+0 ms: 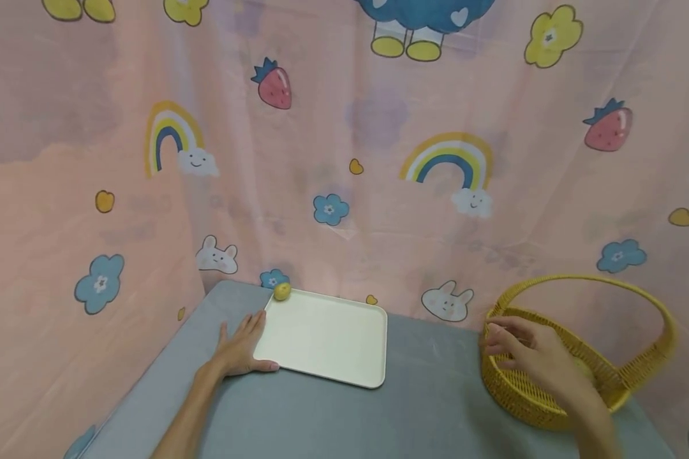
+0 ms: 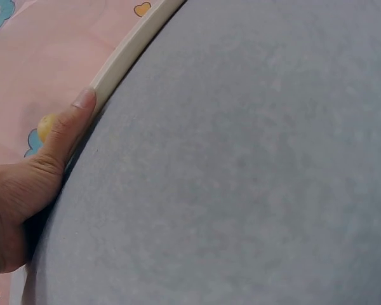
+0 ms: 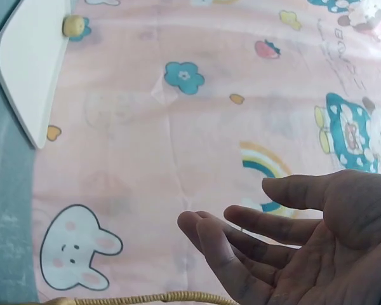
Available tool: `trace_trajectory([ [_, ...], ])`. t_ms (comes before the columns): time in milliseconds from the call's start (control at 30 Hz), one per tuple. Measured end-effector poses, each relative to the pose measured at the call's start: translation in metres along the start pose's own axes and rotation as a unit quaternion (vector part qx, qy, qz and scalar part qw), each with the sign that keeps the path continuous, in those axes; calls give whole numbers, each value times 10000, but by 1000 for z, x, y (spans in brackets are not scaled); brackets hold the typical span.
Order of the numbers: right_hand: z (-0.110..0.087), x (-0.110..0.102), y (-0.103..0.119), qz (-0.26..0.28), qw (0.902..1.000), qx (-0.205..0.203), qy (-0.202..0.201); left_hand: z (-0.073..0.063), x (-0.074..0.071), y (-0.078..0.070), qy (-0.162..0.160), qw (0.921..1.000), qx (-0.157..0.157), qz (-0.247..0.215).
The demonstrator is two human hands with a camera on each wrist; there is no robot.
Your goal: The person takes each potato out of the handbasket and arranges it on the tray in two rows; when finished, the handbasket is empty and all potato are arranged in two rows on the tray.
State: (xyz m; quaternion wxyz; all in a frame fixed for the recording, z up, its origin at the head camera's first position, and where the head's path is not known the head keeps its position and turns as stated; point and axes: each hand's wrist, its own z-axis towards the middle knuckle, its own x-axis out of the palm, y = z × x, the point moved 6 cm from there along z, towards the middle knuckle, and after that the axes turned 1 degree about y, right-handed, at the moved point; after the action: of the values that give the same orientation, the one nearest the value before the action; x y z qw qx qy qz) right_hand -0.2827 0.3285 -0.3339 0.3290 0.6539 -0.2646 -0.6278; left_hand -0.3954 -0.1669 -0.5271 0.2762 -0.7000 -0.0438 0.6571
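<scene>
A cream rectangular tray (image 1: 327, 338) lies on the grey table. On its far left corner sits a small, rounded yellow thing (image 1: 282, 291), fruit-like in shape. My left hand (image 1: 237, 350) rests at the tray's left end, fingers spread; in the left wrist view the thumb (image 2: 73, 124) lies along the tray's near rim. Over the left side of a yellow wicker basket (image 1: 519, 408) hovers my right hand (image 1: 536, 354), with loosely bent fingers. Nothing shows between those fingers in the right wrist view. Partly hidden behind that wrist, a yellowish rounded thing (image 1: 583, 368) lies in the basket.
The basket's tall arched handle (image 1: 585, 278) rises above its rim at the table's right end. A pink patterned cloth (image 1: 321, 140) hangs right behind the table and along its left side. Grey tabletop (image 1: 430, 382) lies between tray and basket.
</scene>
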Motion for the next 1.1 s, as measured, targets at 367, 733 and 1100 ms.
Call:
trace_trajectory([
  [367,21,-46,-33,-142,9993,265,242,2,-2,-1,-91,9999,105,-45],
  [733,50,-70,-69,5,9945,910,514,0,-5,3,-115,9999,34,-9],
  [1100,82,-66,-99,-336,9851,1401,943,-3,-8,6,-89,9999,-84,91],
])
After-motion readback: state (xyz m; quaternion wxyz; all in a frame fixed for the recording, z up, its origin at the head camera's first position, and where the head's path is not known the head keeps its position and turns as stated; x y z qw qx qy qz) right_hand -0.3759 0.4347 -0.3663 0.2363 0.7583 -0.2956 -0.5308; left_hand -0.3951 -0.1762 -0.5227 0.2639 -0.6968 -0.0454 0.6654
